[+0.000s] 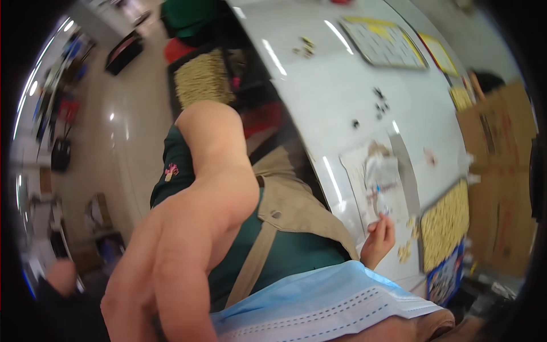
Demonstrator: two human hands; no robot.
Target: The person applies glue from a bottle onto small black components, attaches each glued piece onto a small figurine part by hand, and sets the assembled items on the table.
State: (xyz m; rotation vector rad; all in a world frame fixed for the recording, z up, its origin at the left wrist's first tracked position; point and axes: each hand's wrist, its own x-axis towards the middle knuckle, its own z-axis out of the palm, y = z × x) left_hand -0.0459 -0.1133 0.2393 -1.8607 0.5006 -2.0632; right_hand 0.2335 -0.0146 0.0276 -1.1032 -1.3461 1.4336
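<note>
My left hand (165, 268) is raised very large and close at the lower left. Its fingers stretch down with a gap between them, and their tips run out of the picture. Over at the white table, my right hand (379, 242) has its fingers bent around the lower end of a slim pale stick (378, 194) with a blue end; its exact kind is too blurred to tell. Beneath the stick lies a white sheet (359, 182) with a small clear bag (382, 170) on it. A few small cream pieces (405, 249) are scattered beside the hand.
A tray of cream pieces (447, 225) lies right of my right hand, near cardboard boxes (498, 176). Small black parts (380, 105) and a yellow-and-white tray (384, 43) lie farther up the table (296, 97). Another full tray (202, 80) stands beyond my left elbow.
</note>
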